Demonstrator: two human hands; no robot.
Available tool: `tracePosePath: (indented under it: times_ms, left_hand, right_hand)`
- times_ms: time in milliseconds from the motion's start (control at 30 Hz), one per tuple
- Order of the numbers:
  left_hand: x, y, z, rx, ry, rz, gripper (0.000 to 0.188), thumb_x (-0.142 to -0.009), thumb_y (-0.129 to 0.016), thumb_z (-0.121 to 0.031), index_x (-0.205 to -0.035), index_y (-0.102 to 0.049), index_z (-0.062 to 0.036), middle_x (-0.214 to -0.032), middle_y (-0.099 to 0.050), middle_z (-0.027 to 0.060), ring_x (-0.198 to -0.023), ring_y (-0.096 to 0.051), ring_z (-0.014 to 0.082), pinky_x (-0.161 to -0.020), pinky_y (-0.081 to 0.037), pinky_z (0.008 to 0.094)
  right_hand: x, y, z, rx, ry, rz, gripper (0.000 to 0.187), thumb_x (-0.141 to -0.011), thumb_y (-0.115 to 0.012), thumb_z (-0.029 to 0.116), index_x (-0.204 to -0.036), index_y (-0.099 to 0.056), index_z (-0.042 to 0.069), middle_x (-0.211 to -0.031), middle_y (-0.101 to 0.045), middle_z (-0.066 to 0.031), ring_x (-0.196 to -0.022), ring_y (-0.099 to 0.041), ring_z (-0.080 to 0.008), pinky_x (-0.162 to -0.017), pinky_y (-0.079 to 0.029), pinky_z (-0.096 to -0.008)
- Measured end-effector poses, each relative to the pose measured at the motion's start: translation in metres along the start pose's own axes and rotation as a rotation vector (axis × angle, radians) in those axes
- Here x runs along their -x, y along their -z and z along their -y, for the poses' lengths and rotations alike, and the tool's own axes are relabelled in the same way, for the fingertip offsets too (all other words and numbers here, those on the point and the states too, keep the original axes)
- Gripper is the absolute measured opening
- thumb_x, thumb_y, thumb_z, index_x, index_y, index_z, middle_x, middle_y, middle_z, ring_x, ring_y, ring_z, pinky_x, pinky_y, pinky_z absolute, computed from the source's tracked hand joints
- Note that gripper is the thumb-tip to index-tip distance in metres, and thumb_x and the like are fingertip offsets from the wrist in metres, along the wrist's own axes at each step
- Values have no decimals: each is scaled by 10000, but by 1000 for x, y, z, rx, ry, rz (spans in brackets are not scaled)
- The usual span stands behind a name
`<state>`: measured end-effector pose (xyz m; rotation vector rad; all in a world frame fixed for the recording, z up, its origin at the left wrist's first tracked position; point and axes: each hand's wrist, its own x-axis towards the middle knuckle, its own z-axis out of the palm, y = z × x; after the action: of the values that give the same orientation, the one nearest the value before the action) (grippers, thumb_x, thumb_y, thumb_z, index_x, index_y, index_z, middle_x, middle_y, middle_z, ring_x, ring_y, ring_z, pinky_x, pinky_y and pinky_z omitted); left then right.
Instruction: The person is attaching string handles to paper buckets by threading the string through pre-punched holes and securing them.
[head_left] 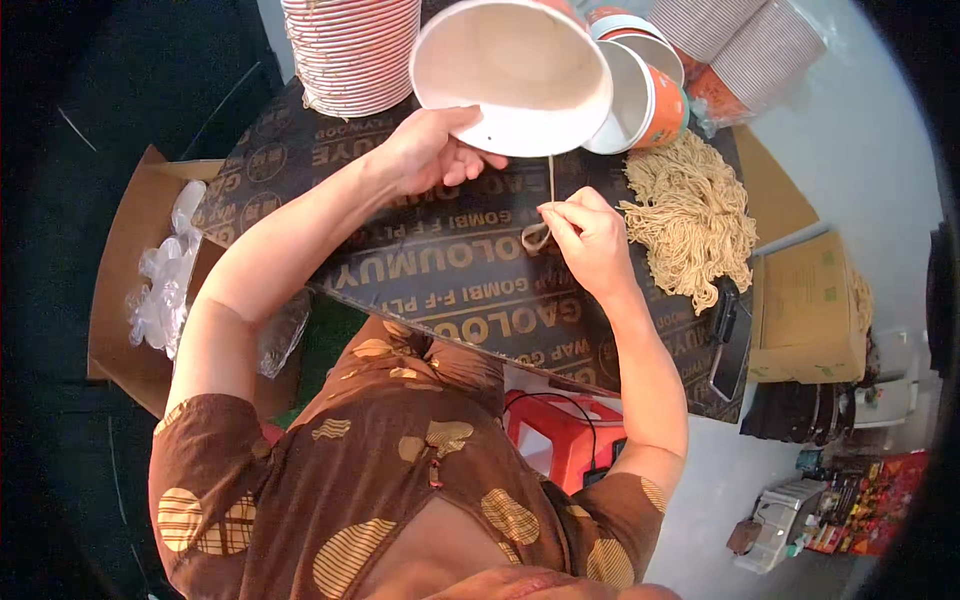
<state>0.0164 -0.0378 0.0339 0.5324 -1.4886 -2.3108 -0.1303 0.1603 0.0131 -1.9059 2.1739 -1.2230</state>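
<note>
Though dark, a gold-lettered tabletop (420,290) — left fingers (462,167) tight on white tub (510,75), right fingers (566,217) together on cord (551,182)

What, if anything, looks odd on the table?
Nothing obviously spilled or broken. The pale cord lies in a loose heap on the table's right, untidy against the neatly nested tub stack at far left.
</note>
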Motion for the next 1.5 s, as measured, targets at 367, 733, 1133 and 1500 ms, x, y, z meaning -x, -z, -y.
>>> tracePosePath:
  times_ms: [367, 733, 1133, 1500]
  left_hand:
    - [-1, -19, 12, 431, 29, 471, 539, -1006, -276, -350, -1047, -561, 106, -878, -665, 265, -660, -648, 271, -598, -536, 363]
    - [9, -31, 36, 371, 158, 247, 496, -1003, -315, -330, -955, -558, 100, -788, -653, 218, -560, -613, 232, -453, -498, 313]
    - [8, -24, 37, 296, 180, 198, 454, -1002, -318, -306, -922, -537, 83, -665, -619, 177, -458, -563, 225, -375, -451, 303]
    - [7, -17, 25, 224, 147, 105, 412, -999, -316, -310, -879, -524, 25, -554, -538, 98, -383, -459, 161, -330, -354, 258]
  right_hand:
    - [-3, -6, -18, -613, -508, -6, 208, -911, -554, 60, -1046, -665, -53, -791, -672, -83, -580, -575, -98, -528, -494, -249]
    - [-8, -1, -28, -1190, -324, -420, 138, -953, -568, 100, -1008, -579, -25, -923, -623, -100, -764, -585, -156, -725, -494, -294]
    - [-10, 15, -20, -1333, -386, -362, 304, -936, -566, 52, -1202, -443, -26, -866, -595, -107, -671, -489, -135, -642, -424, -270]
    - [-8, 31, -25, -1191, -550, -255, 169, -887, -648, 51, -1035, -612, -22, -821, -660, -121, -595, -553, -95, -549, -468, -248]
